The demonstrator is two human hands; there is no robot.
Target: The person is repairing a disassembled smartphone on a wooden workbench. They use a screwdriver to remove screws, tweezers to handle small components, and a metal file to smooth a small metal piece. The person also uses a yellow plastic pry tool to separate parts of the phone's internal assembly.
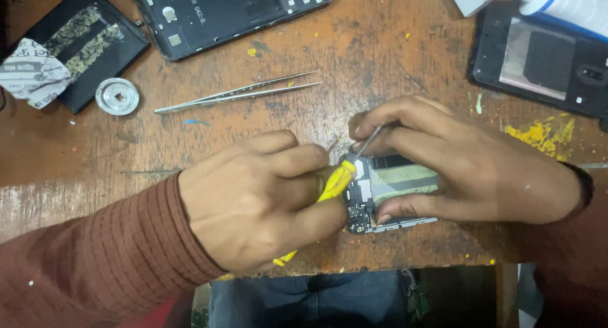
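Most of the opened phone (394, 190) at the centre right of the frame is hidden under the two hands, so only its inner board and a pale strip in the middle are visible. The left hand (253, 198) is clenched around a yellow tool (335, 182); its handle shows between the fingers and again below the palm, but the working end is covered. The right hand (462, 160) lies over the phone, the thumb pressing its lower edge, and the fingers pinch a thin metal rod (368, 142), perhaps the shaft of the same yellow tool, though the joint is not visible. Around the hands, on the worn wooden table (95, 151), a pair of steel tweezers (237, 92) lies above the left hand, well apart from it. A small round metal disc (117, 96) is in the upper left, just beside a black battery (76, 43) with a crumpled label. A phone frame (228, 11) is cut off by the top edge, and a black back cover (541, 62) sits in the upper right, partly under a white bottle (570, 5) that is also cut off.
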